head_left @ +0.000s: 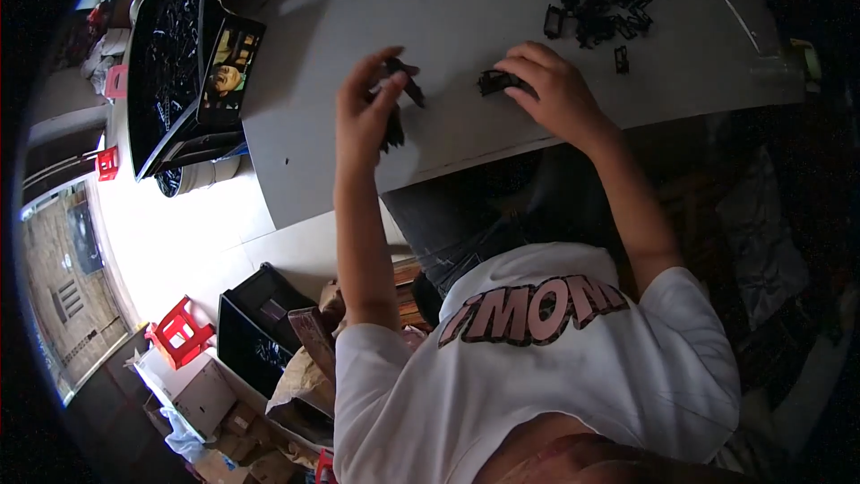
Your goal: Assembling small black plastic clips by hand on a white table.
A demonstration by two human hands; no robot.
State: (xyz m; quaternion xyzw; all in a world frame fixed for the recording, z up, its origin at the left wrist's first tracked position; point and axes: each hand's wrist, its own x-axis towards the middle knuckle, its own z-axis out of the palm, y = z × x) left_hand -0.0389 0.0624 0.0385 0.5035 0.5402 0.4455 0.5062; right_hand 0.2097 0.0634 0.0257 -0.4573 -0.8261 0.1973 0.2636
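Note:
My left hand is closed around some small black plastic parts, held just above the grey table. One part sticks out past the fingertips, and more dark pieces show below the palm; their exact shape is blurred. To its right, my right hand has its thumb and fingers on a small black plastic frame at the tabletop. A gap of bare table lies between the two hands.
A loose heap of black plastic frames covers the table's far right, with one lone frame nearer. At left, a phone leans against a large black bin of dark parts. A red stool stands on the floor.

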